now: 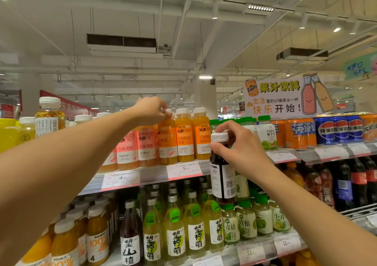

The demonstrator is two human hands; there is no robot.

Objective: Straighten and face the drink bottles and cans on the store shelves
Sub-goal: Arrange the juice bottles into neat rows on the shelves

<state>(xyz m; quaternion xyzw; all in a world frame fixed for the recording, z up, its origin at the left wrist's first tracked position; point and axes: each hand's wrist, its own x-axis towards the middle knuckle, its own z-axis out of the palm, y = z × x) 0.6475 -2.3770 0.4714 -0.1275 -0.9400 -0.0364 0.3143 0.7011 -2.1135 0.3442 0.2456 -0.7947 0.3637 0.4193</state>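
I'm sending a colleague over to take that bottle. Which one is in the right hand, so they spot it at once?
Find the juice sign above the top shelf. Below its left end, the right hand grips a dark bottle by its white cap, off the shelf. Its barcode faces out; neighbours are orange or green.

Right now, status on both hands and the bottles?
Left hand pinching cap of orange juice bottle on top shelf. Right hand gripping dark bottle by its neck, off the shelf, barcode side facing camera. Nothing in the way.

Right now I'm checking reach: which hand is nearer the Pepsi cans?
Right. The right hand, holding a dark bottle, is just left of the Pepsi cans; the left hand is farther left.
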